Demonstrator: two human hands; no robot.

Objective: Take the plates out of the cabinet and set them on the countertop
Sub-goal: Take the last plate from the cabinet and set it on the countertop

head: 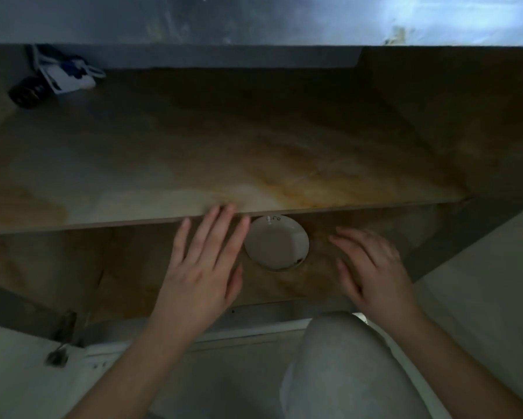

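Grey-trousered knee (pixel 339 358) nearest, below both bare hands. Small round white ceramic plate (pixel 277 244) on lower cabinet shelf (pixel 127 267), between hands. Left hand (pixel 203 267) nearer, fingers spread, empty; right hand (pixel 372 267) loosely spread, empty.

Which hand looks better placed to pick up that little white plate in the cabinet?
Probably the left hand: its open fingers lie right beside the plate's left rim, on the lower shelf. The right hand, also open, sits farther from the rim.
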